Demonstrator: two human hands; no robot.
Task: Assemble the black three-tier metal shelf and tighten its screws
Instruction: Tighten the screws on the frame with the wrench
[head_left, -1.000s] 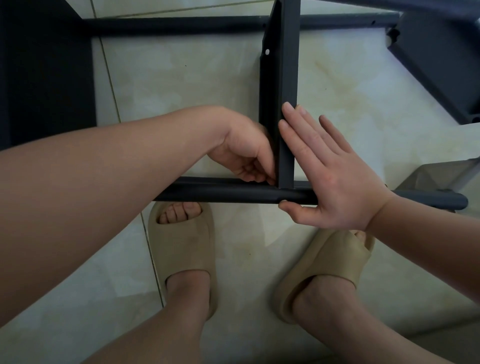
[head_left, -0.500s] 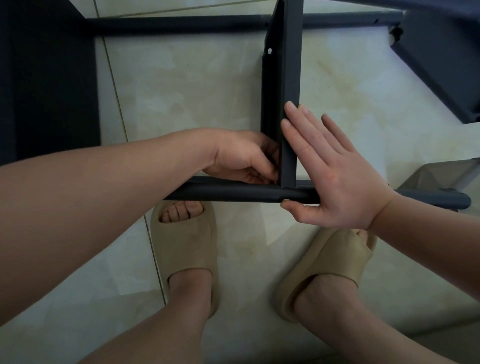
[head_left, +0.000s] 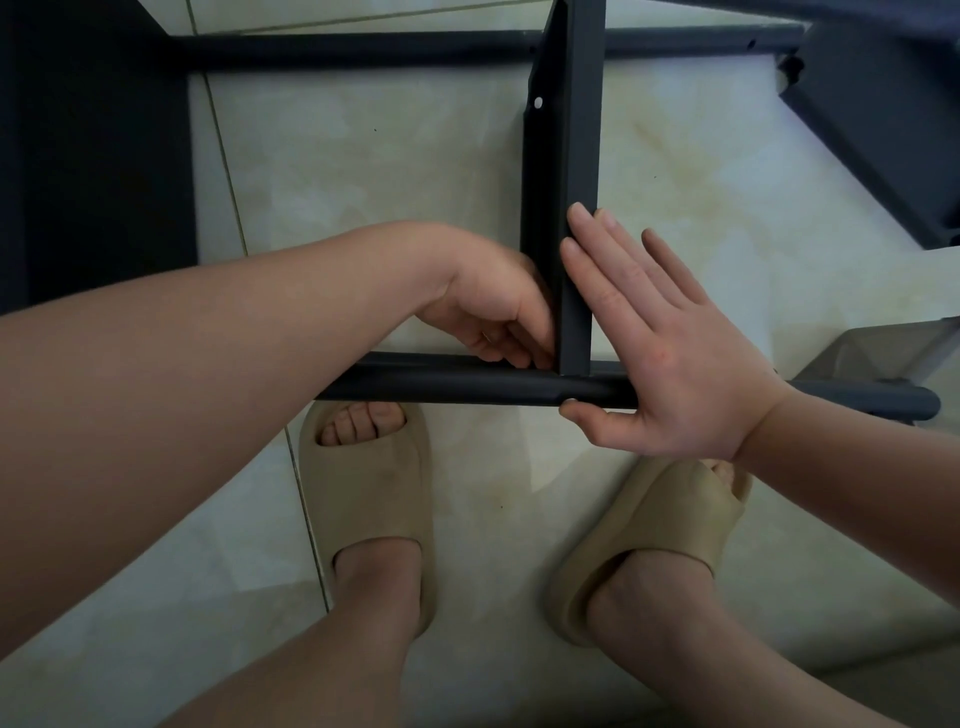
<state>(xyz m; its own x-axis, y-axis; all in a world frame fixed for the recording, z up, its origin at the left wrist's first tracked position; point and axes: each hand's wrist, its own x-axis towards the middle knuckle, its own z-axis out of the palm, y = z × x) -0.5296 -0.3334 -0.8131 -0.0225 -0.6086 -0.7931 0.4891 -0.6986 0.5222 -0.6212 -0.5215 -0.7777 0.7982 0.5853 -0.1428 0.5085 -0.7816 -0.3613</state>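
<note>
- Looking down on part of a black three-tier metal shelf (head_left: 582, 156), lying over a pale glossy tiled floor (head_left: 389, 171), just ahead of two feet in beige foam slippers (head_left: 374, 499).
- Bracing with the right hand (head_left: 670, 358): flat and open, with straight fingers laid along the right face of a flat black metal crossbar (head_left: 574, 291) and the thumb set against the near side of a black round metal tube (head_left: 467, 387). Probably meant to hold the bar square to the tube and stop it slipping off the joint.
- Working with the left hand (head_left: 498, 317) in the inside corner where crossbar meets tube, with fingers curled and tucked tight against the joint. Cannot tell whether pinching a screw or holding nothing.
- Judging by that posture, likely seating or finger-turning a fastener here. No tool seen.
- Matte charcoal finish throughout. Crossbar running from the near tube away to a second black round tube (head_left: 363, 47) at the top of the view, with a small pale dot, apparently an open screw hole (head_left: 538, 102), in its left flange.
- Also a dark flat panel (head_left: 93, 156) at the left edge and another dark angled shelf part (head_left: 883, 130) at upper right, both well apart from the hands.
</note>
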